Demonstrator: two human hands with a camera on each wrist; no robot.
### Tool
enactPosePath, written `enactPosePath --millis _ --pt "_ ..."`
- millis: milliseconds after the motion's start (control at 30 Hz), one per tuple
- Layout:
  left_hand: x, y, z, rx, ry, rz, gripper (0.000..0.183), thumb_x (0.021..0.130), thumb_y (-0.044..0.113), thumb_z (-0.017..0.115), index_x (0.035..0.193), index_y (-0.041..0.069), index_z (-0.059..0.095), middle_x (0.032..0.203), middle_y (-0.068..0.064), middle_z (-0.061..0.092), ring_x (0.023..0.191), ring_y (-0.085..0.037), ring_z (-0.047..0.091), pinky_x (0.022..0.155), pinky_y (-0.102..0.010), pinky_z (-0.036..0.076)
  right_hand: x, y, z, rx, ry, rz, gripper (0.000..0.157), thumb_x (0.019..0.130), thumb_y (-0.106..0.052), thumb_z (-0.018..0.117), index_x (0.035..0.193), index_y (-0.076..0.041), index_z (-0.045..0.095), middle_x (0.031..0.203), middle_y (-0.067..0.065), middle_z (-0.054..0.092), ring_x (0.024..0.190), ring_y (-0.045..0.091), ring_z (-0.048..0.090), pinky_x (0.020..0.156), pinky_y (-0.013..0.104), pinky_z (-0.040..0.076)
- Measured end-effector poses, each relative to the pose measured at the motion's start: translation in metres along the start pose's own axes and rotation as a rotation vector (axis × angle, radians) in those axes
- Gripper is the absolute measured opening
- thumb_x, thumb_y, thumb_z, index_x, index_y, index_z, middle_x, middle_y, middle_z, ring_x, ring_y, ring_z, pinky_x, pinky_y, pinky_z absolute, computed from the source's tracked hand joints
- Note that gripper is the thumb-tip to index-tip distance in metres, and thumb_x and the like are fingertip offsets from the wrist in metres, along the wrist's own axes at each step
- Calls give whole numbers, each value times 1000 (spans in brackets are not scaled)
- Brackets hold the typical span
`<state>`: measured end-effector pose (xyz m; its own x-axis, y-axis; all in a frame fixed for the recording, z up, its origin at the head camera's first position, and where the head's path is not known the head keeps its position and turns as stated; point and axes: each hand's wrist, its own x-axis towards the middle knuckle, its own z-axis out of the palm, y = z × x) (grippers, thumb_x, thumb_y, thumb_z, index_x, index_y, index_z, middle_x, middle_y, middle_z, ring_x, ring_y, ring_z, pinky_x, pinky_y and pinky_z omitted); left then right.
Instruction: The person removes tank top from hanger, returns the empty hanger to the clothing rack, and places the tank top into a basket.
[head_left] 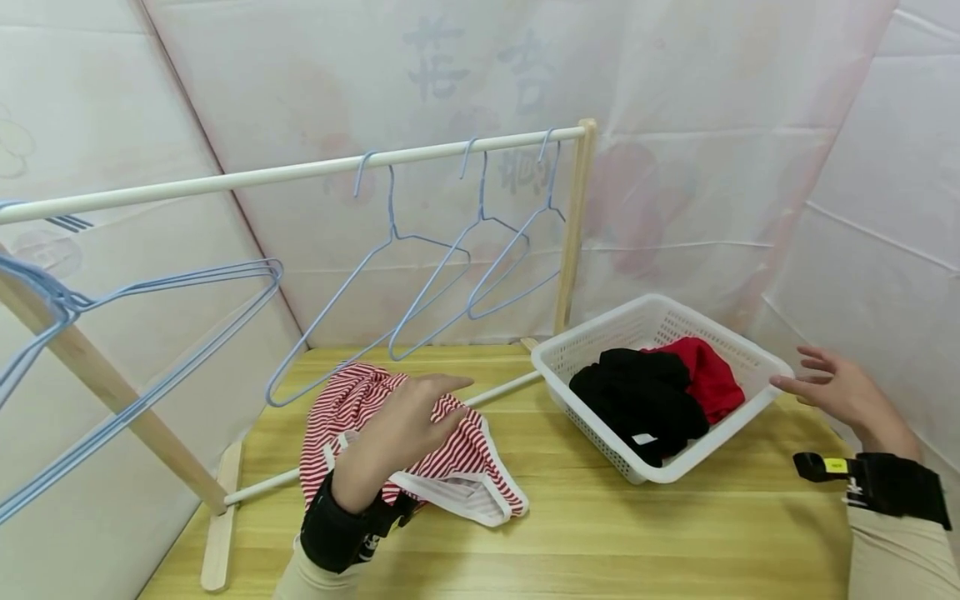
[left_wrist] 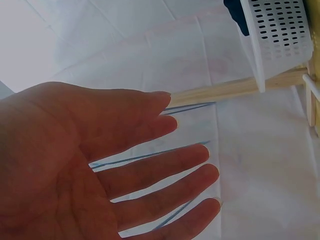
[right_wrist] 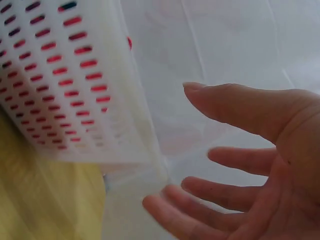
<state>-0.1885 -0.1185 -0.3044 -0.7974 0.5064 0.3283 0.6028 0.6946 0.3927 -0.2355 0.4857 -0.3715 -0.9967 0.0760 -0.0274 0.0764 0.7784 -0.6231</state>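
Observation:
My left hand (head_left: 401, 429) hovers over a red-and-white striped garment (head_left: 487, 462) with white trim, which lies crumpled on the table. In the left wrist view the fingers (left_wrist: 165, 172) are spread and nearly straight, with nothing in them. At the right, my right hand (head_left: 843, 392) is held beside the right corner of a white plastic basket (head_left: 596, 437). Its fingers are relaxed and apart, and the right wrist view shows nothing held; whether a fingertip touches the rim, I cannot tell. Inside the basket lie a black garment (head_left: 637, 400) and a red garment (head_left: 708, 379).
A rack with a white rail (head_left: 300, 173) and wooden posts (head_left: 576, 225) stands behind the garment. Three blue hangers (head_left: 330, 312) hang spaced along its right part, and several bunched blue hangers (head_left: 172, 279) hang at the left. White cloth walls (head_left: 675, 83) surround the wooden table (head_left: 600, 542).

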Motion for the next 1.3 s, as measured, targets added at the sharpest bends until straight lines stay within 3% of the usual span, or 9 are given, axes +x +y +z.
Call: enactPosePath --millis 100,267,467,567,700,800,900,1033,1300 --pt "0 -1 -1 3 -13 -12 38 97 14 70 134 5 67 129 -14 73 57 -4 38 85 -36 51 4 9 1 28 -20 19 105 101 -47 62 159 11 -4 151 53 22 97 29 73 82 45 57" --pt "0 -3 0 9 -23 -21 37 98 14 70 134 5 68 128 -13 73 52 0 23 80 -33 46 7 21 9 167 -75 8 104 104 -42 59 159 7 -14 154 52 14 83 -19 56 73 18 57" --pt "1 -10 -1 26 -13 -28 34 98 15 69 130 6 70 126 -12 74 58 -3 38 83 -35 51 13 34 16 289 -120 4 99 106 -40 56 159 6 -15 157 48 16 94 -18 57 80 17 57" --pt "1 -13 -2 26 -17 -34 33 98 15 69 129 5 71 124 -12 75 57 -3 35 84 -36 50 17 40 19 368 -131 -12 96 105 -34 59 161 8 -8 141 9 59 98 -15 61 85 21 59" --pt "1 -16 -3 31 -21 -42 32 97 14 70 128 5 71 124 -13 75 60 -7 42 83 -38 48 21 43 22 541 -151 -26 92 105 -19 60 160 9 -8 107 -37 57 98 -9 66 86 24 60" --pt "0 -18 -2 32 -20 -37 31 97 13 70 127 4 72 125 -15 74 87 -19 68 94 -44 54 21 45 25 611 -163 -24 92 105 -14 59 160 8 -11 105 -35 61 97 -8 67 83 21 60" --pt "0 -21 -2 37 -13 -32 31 97 11 69 126 3 72 124 -15 75 116 -30 70 102 -49 53 21 45 26 640 -164 -18 94 105 -15 59 160 6 -14 104 -36 60 96 -9 66 82 19 59" --pt "0 -25 -3 31 -15 -52 30 97 10 69 126 3 72 124 -15 75 90 -27 71 96 -46 54 21 47 28 714 -163 -49 92 105 -8 57 158 9 -16 105 -33 62 96 -8 67 81 19 60" --pt "3 -45 -8 -29 -92 -156 35 99 10 67 132 0 67 115 -19 74 53 -9 31 77 -36 43 20 45 28 769 -157 -47 93 104 -5 58 158 7 -17 104 -31 64 95 -8 67 81 19 59"
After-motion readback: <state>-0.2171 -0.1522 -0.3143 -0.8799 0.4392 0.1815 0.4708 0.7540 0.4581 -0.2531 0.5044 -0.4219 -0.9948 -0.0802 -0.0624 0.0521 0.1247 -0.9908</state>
